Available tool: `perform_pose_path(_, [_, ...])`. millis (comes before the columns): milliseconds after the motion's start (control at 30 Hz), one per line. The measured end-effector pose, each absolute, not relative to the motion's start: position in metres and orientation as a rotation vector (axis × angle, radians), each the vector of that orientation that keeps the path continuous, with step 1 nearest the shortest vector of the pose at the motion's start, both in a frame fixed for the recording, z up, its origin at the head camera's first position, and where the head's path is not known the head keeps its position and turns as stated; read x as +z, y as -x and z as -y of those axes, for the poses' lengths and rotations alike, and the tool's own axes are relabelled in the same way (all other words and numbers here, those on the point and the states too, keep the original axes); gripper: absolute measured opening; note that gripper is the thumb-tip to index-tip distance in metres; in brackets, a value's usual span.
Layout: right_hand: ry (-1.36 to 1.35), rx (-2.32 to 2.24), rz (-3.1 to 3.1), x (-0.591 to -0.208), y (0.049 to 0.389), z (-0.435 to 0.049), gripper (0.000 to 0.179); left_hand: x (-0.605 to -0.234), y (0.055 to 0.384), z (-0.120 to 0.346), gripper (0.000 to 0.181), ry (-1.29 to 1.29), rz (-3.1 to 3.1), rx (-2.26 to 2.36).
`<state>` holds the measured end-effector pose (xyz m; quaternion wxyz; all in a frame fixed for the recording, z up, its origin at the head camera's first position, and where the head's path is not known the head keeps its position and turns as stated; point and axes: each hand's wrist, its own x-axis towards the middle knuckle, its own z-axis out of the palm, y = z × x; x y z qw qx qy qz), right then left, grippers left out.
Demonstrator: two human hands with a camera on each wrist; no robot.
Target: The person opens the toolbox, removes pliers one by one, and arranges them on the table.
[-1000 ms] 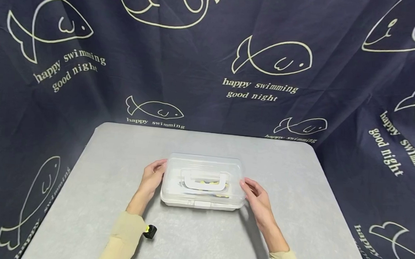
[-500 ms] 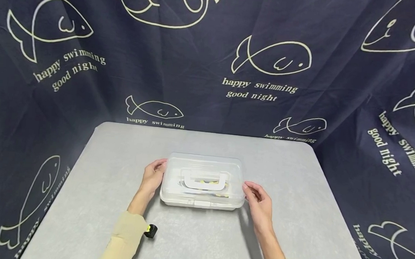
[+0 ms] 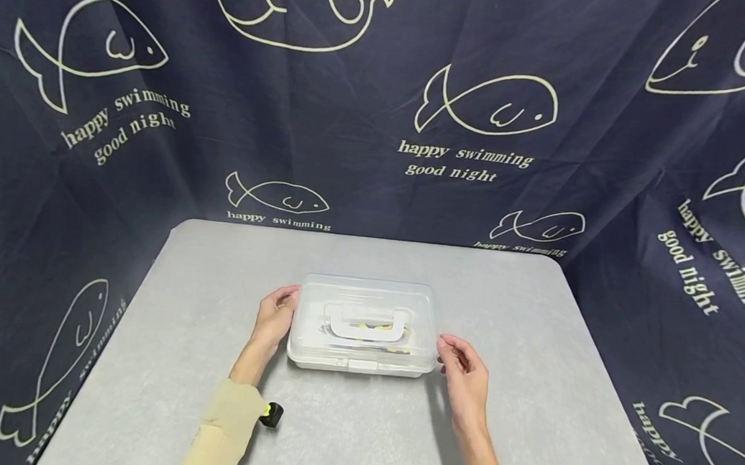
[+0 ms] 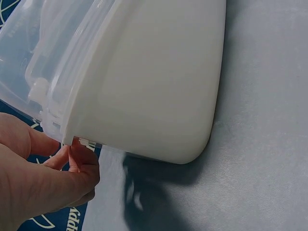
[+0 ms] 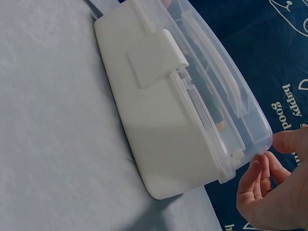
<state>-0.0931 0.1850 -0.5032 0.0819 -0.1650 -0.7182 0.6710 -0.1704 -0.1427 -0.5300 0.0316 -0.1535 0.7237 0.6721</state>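
A white plastic storage box [image 3: 361, 367] with a clear lid [image 3: 368, 293] stands closed on the table. A white handle [image 3: 367, 333] lies flat on the lid, and a white latch [image 5: 158, 58] is at the front. Yellow-and-dark items [image 3: 375, 328] show dimly through the lid; their kind cannot be told. My left hand [image 3: 273, 319] holds the box's left end, fingers curled at the rim below the lid in the left wrist view. My right hand [image 3: 468, 376] is at the right end, fingers loosely bent, thumb and fingertips close to or touching the lid's corner.
The box is near the middle of a grey table [image 3: 358, 433] with rounded far corners. A dark blue curtain [image 3: 365, 153] with fish drawings and lettering hangs behind the table and on both sides.
My right hand has loosened from the lid's right edge and slid toward the front of the box. The left hand and the box have stayed nearly still.
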Motion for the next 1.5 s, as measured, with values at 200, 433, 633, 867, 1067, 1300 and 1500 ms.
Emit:
perform_pose_path(200, [0.507,2.024,2.086,-0.506,0.090,-0.181,0.027,-0.530,0.170,0.143,0.038,0.482,-2.226,2.075])
perform_pose_path(433, [0.507,2.052,2.014,-0.507,0.086,-0.178,0.025,-0.530,0.170,0.142,0.038,0.487,-2.232,2.072])
perform_pose_path(633, [0.513,2.070,1.956,-0.506,0.080,-0.175,0.026,-0.529,0.169,0.142,0.038,0.486,-2.216,2.081])
perform_pose_path(867, [0.545,2.098,1.883,-0.510,0.073,-0.169,0.027,-0.530,0.170,0.143,0.037,0.481,-2.211,2.104])
perform_pose_path(1067, [0.567,2.108,1.827,-0.514,0.069,-0.161,0.025,-0.530,0.170,0.143,0.037,0.478,-2.204,2.118])
perform_pose_path(1300, [0.598,2.108,1.796,-0.516,0.064,-0.152,0.022,-0.529,0.169,0.143,0.037,0.487,-2.217,2.102])
perform_pose_path(1500, [0.617,2.106,1.830,-0.515,0.060,-0.144,0.023,-0.529,0.169,0.143,0.037,0.481,-2.189,2.124])
